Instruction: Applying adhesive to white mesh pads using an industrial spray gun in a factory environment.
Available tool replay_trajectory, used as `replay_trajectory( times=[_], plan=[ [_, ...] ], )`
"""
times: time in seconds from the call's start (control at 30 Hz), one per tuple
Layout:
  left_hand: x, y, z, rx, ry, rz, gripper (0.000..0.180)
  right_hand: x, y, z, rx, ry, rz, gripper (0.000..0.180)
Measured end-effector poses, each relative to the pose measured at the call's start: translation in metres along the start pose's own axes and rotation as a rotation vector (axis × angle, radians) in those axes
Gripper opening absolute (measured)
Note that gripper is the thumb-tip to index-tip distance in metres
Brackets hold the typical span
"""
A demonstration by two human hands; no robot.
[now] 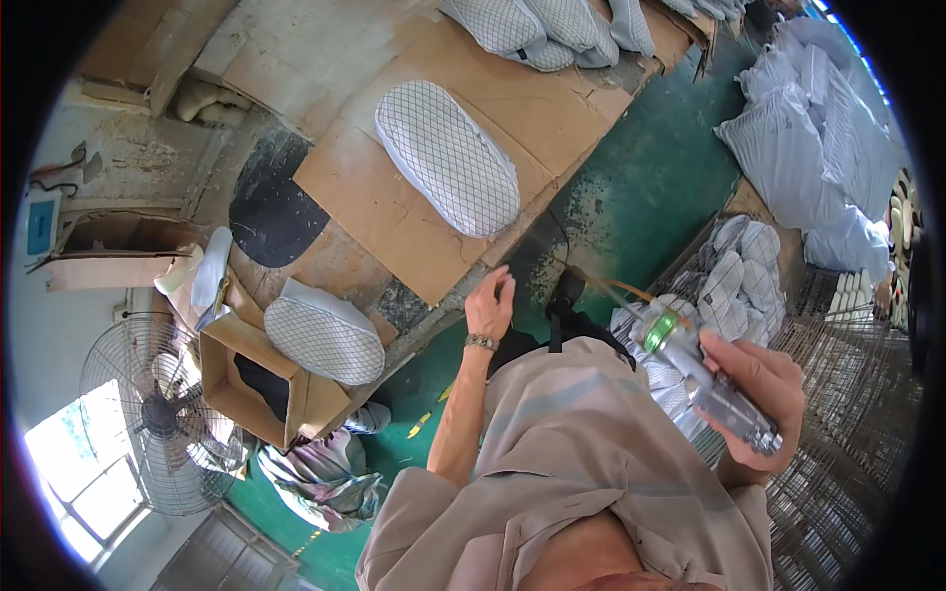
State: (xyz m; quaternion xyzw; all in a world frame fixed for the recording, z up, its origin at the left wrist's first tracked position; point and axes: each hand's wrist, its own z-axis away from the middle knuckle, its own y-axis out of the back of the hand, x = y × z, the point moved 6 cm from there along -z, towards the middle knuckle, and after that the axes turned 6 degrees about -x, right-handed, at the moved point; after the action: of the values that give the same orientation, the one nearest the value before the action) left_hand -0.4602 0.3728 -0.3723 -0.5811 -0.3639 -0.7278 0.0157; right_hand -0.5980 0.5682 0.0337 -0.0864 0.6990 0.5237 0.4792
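Observation:
My right hand (757, 394) is wrapped round a silver, tube-like hand tool (706, 369) with a lit green band, held out to the right of my body. A thin hose seems to run from its far end. My left hand (490, 303) hovers by the table's front edge, fingers loosely bent and apart, with nothing visible in them. Beyond it, a pale, sole-shaped quilted pad (448, 160) with a dark diamond pattern lies flat on a cardboard sheet (374, 222). A similar quilted pad (323, 333) rests at the left, against an open cardboard box (296, 399).
More quilted pads (537, 30) are piled at the table's far end. At right stand a heap of pads (739, 271), wire racks (838, 414) and stuffed plastic bags (808, 148). A caged fan (158, 416) and a cloth bundle (325, 480) are on the left.

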Motion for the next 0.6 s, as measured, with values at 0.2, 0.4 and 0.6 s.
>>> replay_trajectory(
  times=[0.2,0.4,0.6],
  plan=[
    [-0.142,-0.022,0.075,-0.215,0.426,0.019,0.031,0.006,0.002,0.012,-0.049,0.047,-0.094,0.054],
    [-0.239,-0.043,0.158,-0.326,1.067,0.416,0.038,0.018,0.008,0.026,0.026,-0.017,-0.008,0.054],
    [-0.241,-0.045,0.186,-0.193,1.235,0.389,0.030,0.030,0.010,0.034,-0.028,0.011,-0.139,0.055]
  ],
)
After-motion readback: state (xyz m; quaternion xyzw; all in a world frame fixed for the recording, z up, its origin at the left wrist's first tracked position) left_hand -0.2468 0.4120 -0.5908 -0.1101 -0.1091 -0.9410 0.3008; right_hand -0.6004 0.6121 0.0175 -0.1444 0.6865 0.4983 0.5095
